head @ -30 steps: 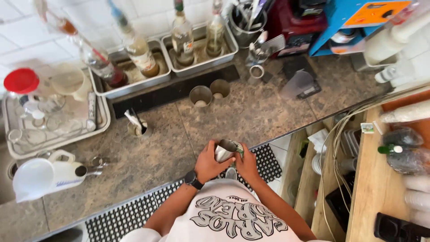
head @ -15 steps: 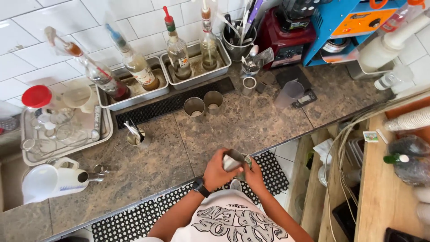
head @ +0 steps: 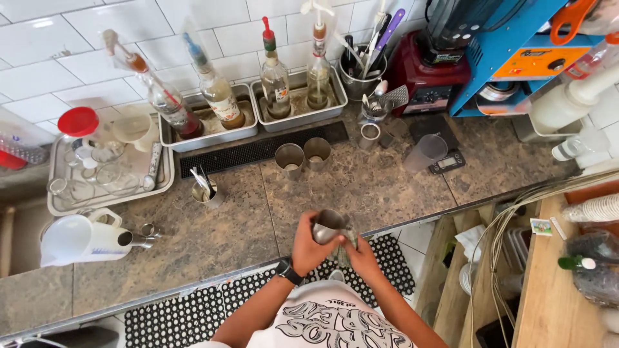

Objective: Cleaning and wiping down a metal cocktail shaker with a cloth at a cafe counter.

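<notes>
My left hand (head: 309, 243) grips a small metal cup (head: 327, 225) held just above the front edge of the brown stone counter (head: 361, 187). My right hand (head: 361, 256) is closed around something beneath and beside the cup; what it is stays hidden by the fingers. A black watch (head: 289, 270) sits on my left wrist. Two more metal cups (head: 303, 155) stand on the counter a little beyond my hands, next to a black bar mat (head: 258, 151).
Metal trays (head: 213, 132) with syrup bottles line the tiled wall. A drying tray (head: 106, 171) with glasses is at left, a white jug (head: 80, 238) in front of it. A utensil holder (head: 361, 71), red blender base (head: 429, 80), blue shelf (head: 509, 51) and measuring cup on a scale (head: 429, 154) fill the right.
The view has tilted up toward the wall. Both hands stay together at the counter edge, and the metal cup now sits more upright in my left hand.
</notes>
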